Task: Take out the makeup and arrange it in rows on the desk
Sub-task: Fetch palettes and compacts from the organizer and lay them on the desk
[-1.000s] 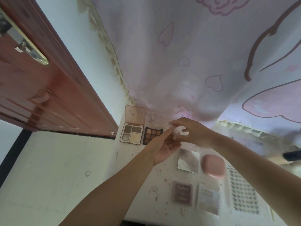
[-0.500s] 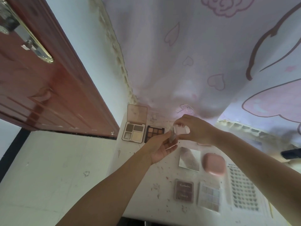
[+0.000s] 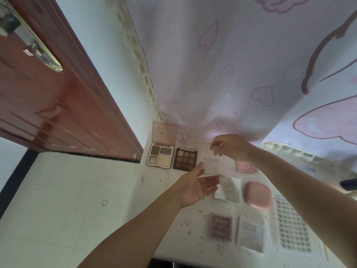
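A white, scuffed counter (image 3: 170, 225) stands against a pale curtain with pink hearts (image 3: 241, 64), a red-brown door (image 3: 63, 105) to its left. Near the far-left corner lie an open four-pan palette (image 3: 160, 156) and, just beside it, a dark nine-pan palette (image 3: 185, 159); toward the near edge lie a mirror tile (image 3: 229, 188), a pink compact (image 3: 257, 195), a mauve palette (image 3: 220, 226), a pale palette (image 3: 251, 235) and a grid sheet (image 3: 292, 227). The right hand (image 3: 230, 146) pinches a clear case (image 3: 211, 165) from above, over the far part of the counter, while the left hand (image 3: 195, 187) lies released, palm up, fingertips at the case's lower-left corner
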Action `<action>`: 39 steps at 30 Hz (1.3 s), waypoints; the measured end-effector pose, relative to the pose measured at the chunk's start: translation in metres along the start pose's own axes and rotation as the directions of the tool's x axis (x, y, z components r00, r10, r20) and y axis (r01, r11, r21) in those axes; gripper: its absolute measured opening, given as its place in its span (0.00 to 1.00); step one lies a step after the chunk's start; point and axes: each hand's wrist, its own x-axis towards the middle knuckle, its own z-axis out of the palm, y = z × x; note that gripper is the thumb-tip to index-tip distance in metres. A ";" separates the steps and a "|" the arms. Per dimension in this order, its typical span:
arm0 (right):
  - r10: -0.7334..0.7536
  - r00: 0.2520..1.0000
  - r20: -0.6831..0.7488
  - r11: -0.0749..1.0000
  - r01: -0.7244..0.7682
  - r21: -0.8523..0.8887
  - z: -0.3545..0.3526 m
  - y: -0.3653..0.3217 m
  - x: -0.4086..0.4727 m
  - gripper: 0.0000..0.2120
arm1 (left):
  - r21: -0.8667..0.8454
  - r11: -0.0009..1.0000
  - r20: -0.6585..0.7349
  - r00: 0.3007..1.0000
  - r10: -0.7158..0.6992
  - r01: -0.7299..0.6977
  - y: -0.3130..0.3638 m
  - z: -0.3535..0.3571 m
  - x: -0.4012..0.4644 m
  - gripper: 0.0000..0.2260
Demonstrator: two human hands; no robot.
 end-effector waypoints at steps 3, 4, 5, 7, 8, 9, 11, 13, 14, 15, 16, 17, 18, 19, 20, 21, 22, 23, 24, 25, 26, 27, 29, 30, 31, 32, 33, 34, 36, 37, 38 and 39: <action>0.097 0.995 0.005 0.992 -0.097 0.084 0.011 0.010 0.018 0.06 | -0.098 0.995 -0.090 0.996 -0.008 -0.001 -0.008 -0.003 0.005 0.20; 0.121 0.993 0.006 0.987 -0.121 0.104 0.014 0.014 0.023 0.06 | -0.134 0.991 -0.125 0.992 0.003 -0.020 -0.009 -0.003 0.007 0.20; 0.138 0.990 0.008 0.982 -0.138 0.131 0.017 0.016 0.028 0.06 | -0.168 0.985 -0.154 0.988 0.017 -0.043 -0.010 -0.004 0.009 0.20; 0.168 0.986 0.002 0.964 -0.165 0.207 0.021 0.019 0.034 0.09 | -0.206 0.975 -0.188 0.981 0.040 -0.079 -0.009 -0.003 0.011 0.20; 0.182 0.983 -0.007 0.958 -0.176 0.228 0.023 0.019 0.037 0.10 | -0.212 0.973 -0.198 0.979 0.047 -0.090 -0.008 -0.002 0.011 0.20; 0.190 0.982 -0.024 0.955 -0.179 0.236 0.024 0.020 0.040 0.11 | -0.216 0.971 -0.203 0.978 0.053 -0.097 -0.007 -0.001 0.012 0.20; 0.187 0.981 -0.054 0.965 -0.173 0.196 0.025 0.023 0.047 0.10 | -0.226 0.968 -0.213 0.975 0.065 -0.114 -0.005 0.002 0.012 0.21; 0.165 0.984 -0.071 0.982 -0.158 0.101 0.026 0.027 0.051 0.10 | -0.225 0.966 -0.223 0.972 0.077 -0.129 -0.003 0.006 0.012 0.21; 0.160 0.984 -0.074 0.985 -0.155 0.076 0.027 0.028 0.051 0.10 | -0.221 0.966 -0.227 0.971 0.081 -0.133 -0.002 0.007 0.012 0.21; 0.148 0.985 -0.086 0.988 -0.142 0.068 0.027 0.028 0.050 0.11 | -0.215 0.967 -0.232 0.969 0.085 -0.136 -0.001 0.008 0.012 0.21; 0.129 0.986 -0.107 0.991 -0.126 0.038 0.027 0.026 0.047 0.11 | -0.209 0.967 -0.238 0.967 0.091 -0.142 0.000 0.009 0.012 0.21; 0.107 0.985 -0.138 0.994 -0.110 -0.009 0.026 0.026 0.045 0.11 | -0.205 0.968 -0.242 0.966 0.096 -0.147 0.000 0.010 0.012 0.21; 0.081 0.982 -0.170 0.992 -0.096 -0.079 0.025 0.026 0.040 0.11 | -0.197 0.969 -0.244 0.965 0.100 -0.150 0.001 0.011 0.012 0.21; 0.054 0.980 -0.190 0.984 -0.084 -0.155 0.025 0.028 0.033 0.10 | -0.182 0.972 -0.242 0.965 0.102 -0.148 0.002 0.012 0.011 0.21; 0.053 0.981 -0.184 0.973 -0.092 -0.211 0.025 0.028 0.023 0.10 | -0.155 0.978 -0.239 0.966 0.104 -0.143 0.002 0.012 0.011 0.22; 0.065 0.985 -0.159 0.965 -0.103 -0.242 0.025 0.026 0.009 0.13 | -0.112 0.985 -0.237 0.966 0.104 -0.133 0.001 0.011 0.011 0.21; 0.091 0.990 -0.110 0.951 -0.119 -0.284 0.026 0.025 -0.008 0.15 | -0.055 0.991 -0.238 0.966 0.103 -0.120 -0.001 0.010 0.010 0.21; 0.100 0.994 -0.053 0.929 -0.112 -0.354 0.028 0.021 -0.027 0.16 | 0.015 0.994 -0.242 0.965 0.105 -0.105 -0.003 0.009 0.009 0.20; 0.099 0.995 0.015 0.894 -0.082 -0.440 0.032 0.016 -0.046 0.17 | 0.091 0.992 -0.241 0.964 0.109 -0.090 -0.006 0.007 0.007 0.20; 0.099 0.992 0.082 0.855 -0.043 -0.517 0.039 0.013 -0.064 0.21 | 0.163 0.984 -0.237 0.965 0.114 -0.077 -0.010 0.005 0.005 0.19; 0.112 0.984 0.135 0.819 -0.014 -0.574 0.048 0.013 -0.078 0.25 | 0.225 0.972 -0.230 0.966 0.118 -0.065 -0.014 0.002 0.003 0.19; 0.139 0.974 0.181 0.782 0.005 -0.624 0.057 0.013 -0.088 0.30 | 0.279 0.959 -0.223 0.967 0.121 -0.056 -0.017 0.000 0.002 0.19; 0.158 0.972 0.172 0.738 -0.001 -0.674 0.075 0.020 -0.093 0.28 | 0.377 0.926 -0.207 0.971 0.122 -0.036 -0.022 -0.002 0.000 0.19; 0.134 0.982 0.132 0.740 -0.011 -0.673 0.082 0.024 -0.092 0.23 | 0.422 0.906 -0.196 0.974 0.116 -0.023 -0.023 -0.002 -0.001 0.18; 0.122 0.988 0.093 0.755 -0.032 -0.655 0.085 0.025 -0.091 0.19 | 0.463 0.886 -0.187 0.976 0.110 -0.012 -0.025 -0.003 -0.003 0.18; 0.131 0.990 0.058 0.778 -0.066 -0.625 0.088 0.024 -0.090 0.20 | 0.491 0.871 -0.183 0.977 0.106 -0.002 -0.026 -0.003 -0.006 0.17; 0.123 0.992 0.011 0.812 -0.094 -0.575 0.090 0.020 -0.090 0.20 | 0.503 0.864 -0.186 0.977 0.104 0.003 -0.026 -0.005 -0.009 0.16; 0.079 0.995 -0.061 0.859 -0.099 -0.502 0.091 0.011 -0.092 0.18 | 0.499 0.867 -0.188 0.977 0.101 0.006 -0.025 -0.008 -0.013 0.14; 0.001 0.989 -0.146 0.946 -0.048 -0.322 0.091 -0.010 -0.096 0.14 | 0.451 0.892 -0.157 0.986 0.058 0.020 -0.020 -0.018 -0.024 0.12; -0.027 0.987 -0.156 0.974 -0.010 -0.227 0.091 -0.022 -0.096 0.14 | 0.403 0.914 -0.113 0.994 0.011 0.036 -0.016 -0.023 -0.032 0.13; -0.049 0.985 -0.164 0.989 0.024 -0.148 0.091 -0.035 -0.098 0.14 | 0.342 0.938 -0.055 0.998 -0.037 0.054 -0.012 -0.028 -0.040 0.16; -0.076 0.982 -0.171 0.993 0.060 -0.099 0.092 -0.047 -0.098 0.15 | 0.276 0.959 0.005 0.997 -0.072 0.068 -0.008 -0.034 -0.047 0.19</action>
